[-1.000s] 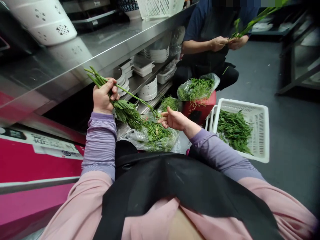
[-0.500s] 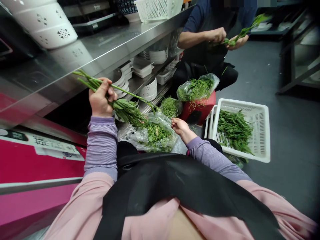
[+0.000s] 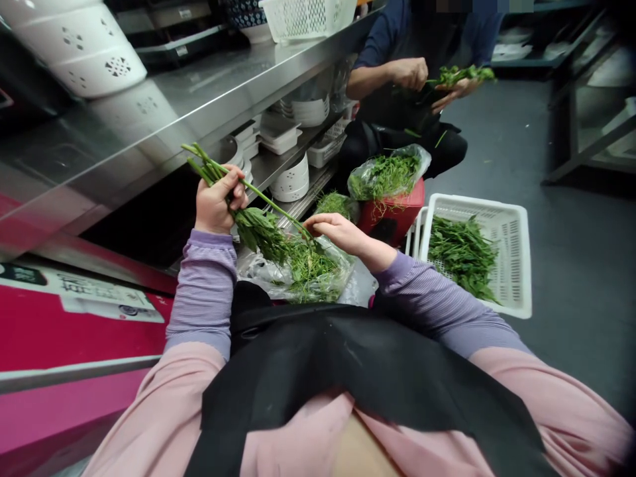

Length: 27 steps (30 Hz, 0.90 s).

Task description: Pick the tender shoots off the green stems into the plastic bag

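Note:
My left hand (image 3: 219,200) is wrapped round a bunch of leafy green stems (image 3: 261,235), whose cut ends stick up at the upper left. One long stem runs from it down to the right. The fingertips of my right hand (image 3: 338,232) are pinched at the far end of that stem. Below both hands lies an open clear plastic bag (image 3: 342,268) with loose greens (image 3: 311,265) in it. To the right, a white slotted basket (image 3: 514,265) holds a pile of leafy greens (image 3: 462,255).
A person (image 3: 382,59) crouches opposite, holding greens in both hands. Before them a bag of thin greens (image 3: 390,175) rests on a red box (image 3: 397,212). A steel counter (image 3: 223,86) with shelves of white dishes (image 3: 293,179) runs along the left.
My right hand has moved left to the long stem's end, and its fingers now touch it. My left hand has shifted slightly right with the bunch. The other person's greens have tilted to lie flatter.

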Motion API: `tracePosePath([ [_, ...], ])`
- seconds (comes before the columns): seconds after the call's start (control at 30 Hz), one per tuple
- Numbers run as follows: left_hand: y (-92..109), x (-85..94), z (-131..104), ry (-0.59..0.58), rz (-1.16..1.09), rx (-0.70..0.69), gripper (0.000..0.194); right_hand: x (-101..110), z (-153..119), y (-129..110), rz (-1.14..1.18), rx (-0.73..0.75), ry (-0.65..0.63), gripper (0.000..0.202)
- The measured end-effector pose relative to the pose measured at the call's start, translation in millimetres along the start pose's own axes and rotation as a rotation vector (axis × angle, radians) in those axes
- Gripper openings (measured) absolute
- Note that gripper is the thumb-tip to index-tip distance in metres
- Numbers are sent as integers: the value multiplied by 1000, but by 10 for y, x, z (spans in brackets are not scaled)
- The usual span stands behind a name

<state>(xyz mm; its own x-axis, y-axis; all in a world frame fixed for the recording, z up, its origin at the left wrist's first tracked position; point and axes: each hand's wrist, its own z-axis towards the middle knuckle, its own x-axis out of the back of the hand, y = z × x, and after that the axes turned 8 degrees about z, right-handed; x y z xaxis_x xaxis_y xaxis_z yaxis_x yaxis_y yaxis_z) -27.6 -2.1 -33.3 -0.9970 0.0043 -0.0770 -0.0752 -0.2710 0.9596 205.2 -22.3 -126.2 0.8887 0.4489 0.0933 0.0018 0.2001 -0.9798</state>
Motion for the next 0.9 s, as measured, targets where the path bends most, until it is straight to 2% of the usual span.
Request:
tracePosePath([
  [0.13, -22, -48, -16, -13, 25, 23, 19, -120, -128, -140, -42, 22, -6, 20],
  [0.23, -25, -88, -53, -40, 23, 20, 17, -180, -171, -122, -151, 20, 89, 15],
  [0.3, -26, -124, -98, -35, 25, 15, 16, -208, -166, -67, -143, -21, 188, 16],
  [0.37, -28, -171, -161, -30, 48, 1, 15, -214, -131, 36, 12, -102, 299, 18],
  [0.47, -24, -243, -261, -40, 82, -38, 15, -150, -43, 257, 367, -278, 530, 18],
  [0.53, -14, -283, -307, -76, 80, -58, 16, -72, 8, 378, 557, -410, 694, 15],
  [0.57, -10, -300, -320, -107, 76, -57, 16, -35, 23, 408, 624, -443, 725, 13],
  [0.6, -11, -315, -324, -147, 75, -43, 17, -9, 29, 410, 672, -443, 696, 11],
  [0.63, -20, -330, -322, -189, 78, -18, 17, 3, 25, 382, 701, -415, 611, 9],
  [0.7, -66, -357, -296, -245, 87, 50, 17, -21, -7, 248, 706, -333, 338, 12],
  [0.77, -152, -378, -255, -263, 90, 114, 19, -93, -61, 62, 683, -310, 100, 19],
  [0.83, -253, -390, -215, -266, 91, 152, 20, -175, -119, -106, 682, -336, -20, 21],
  [0.9, -339, -395, -196, -270, 100, 171, 21, -235, -160, -205, 684, -353, -63, 20],
])
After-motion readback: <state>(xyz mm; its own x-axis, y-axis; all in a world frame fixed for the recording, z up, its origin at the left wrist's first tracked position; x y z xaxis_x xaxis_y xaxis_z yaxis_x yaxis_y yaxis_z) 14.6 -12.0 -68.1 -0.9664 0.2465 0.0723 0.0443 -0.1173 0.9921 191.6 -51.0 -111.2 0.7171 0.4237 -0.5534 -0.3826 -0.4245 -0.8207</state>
